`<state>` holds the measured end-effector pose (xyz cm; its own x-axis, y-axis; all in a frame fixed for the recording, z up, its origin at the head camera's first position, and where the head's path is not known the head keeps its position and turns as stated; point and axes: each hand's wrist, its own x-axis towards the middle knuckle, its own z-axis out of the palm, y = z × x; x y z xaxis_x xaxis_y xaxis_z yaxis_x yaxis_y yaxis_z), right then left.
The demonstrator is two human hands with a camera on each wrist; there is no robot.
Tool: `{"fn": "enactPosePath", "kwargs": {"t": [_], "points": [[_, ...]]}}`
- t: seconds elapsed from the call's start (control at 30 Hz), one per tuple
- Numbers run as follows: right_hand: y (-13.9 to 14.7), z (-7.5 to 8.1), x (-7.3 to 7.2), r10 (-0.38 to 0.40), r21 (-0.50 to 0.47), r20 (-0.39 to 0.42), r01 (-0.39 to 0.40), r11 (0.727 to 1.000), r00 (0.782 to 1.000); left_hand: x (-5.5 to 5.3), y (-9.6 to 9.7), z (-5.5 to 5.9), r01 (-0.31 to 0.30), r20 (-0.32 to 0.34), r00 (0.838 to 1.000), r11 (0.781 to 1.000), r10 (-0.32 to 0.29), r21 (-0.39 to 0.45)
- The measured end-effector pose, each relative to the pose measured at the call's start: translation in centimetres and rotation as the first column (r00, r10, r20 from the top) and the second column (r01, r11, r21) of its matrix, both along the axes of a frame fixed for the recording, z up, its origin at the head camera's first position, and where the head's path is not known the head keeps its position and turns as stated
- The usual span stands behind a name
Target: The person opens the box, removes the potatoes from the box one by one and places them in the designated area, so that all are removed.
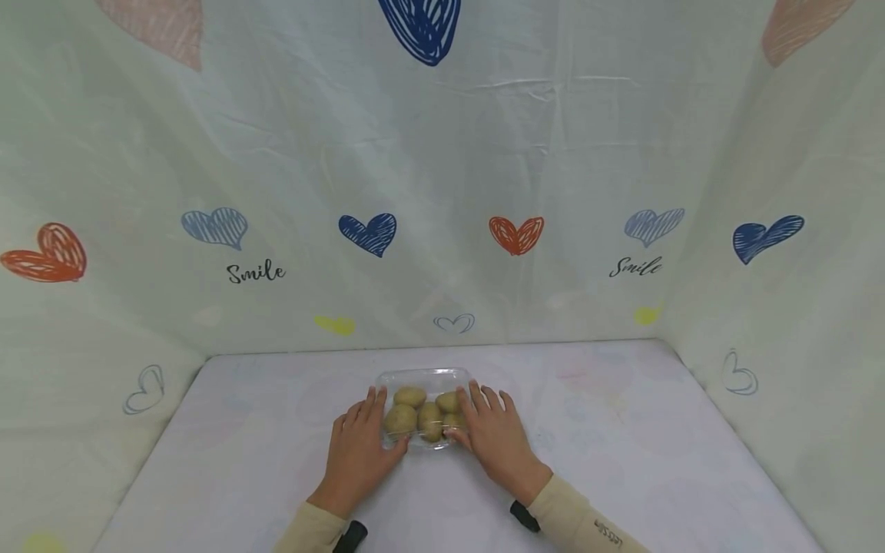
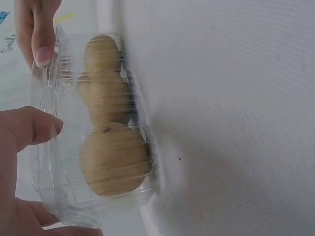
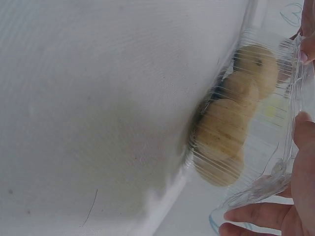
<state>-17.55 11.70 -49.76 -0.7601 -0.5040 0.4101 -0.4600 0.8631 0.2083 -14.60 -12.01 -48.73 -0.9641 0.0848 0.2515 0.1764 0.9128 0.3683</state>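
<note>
A clear plastic clamshell container point(image 1: 424, 377) sits on the white-covered table, with several potatoes point(image 1: 400, 420) inside. My left hand point(image 1: 358, 453) grips its left end: the thumb lies at the near edge and the other fingers reach along the side. At the opposite end my right hand point(image 1: 503, 447) holds it the same way, thumb toward the near edge. Through the ridged wall in the left wrist view, potatoes point(image 2: 115, 160) show in a row below the rim. The right wrist view shows the right fingers point(image 3: 261, 214) round the container's end.
A white cloth point(image 1: 594, 461) with faint prints covers the table. Behind it and at both sides hangs a pale curtain point(image 1: 442, 284) printed with hearts and "Smile". Dark bands point(image 1: 524, 516) sit at both wrists, by beige sleeves.
</note>
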Motion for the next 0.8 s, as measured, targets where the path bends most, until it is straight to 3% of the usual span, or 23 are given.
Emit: {"fn": "enactPosePath", "kwargs": {"t": [0.8], "points": [[-0.11, 0.13, -0.19, 0.009, -0.023, 0.006, -0.009, 1.0, 1.0, 0.04, -0.04, -0.08, 0.001, 0.01, 1.0, 1.0, -0.001, 0.019]]}}
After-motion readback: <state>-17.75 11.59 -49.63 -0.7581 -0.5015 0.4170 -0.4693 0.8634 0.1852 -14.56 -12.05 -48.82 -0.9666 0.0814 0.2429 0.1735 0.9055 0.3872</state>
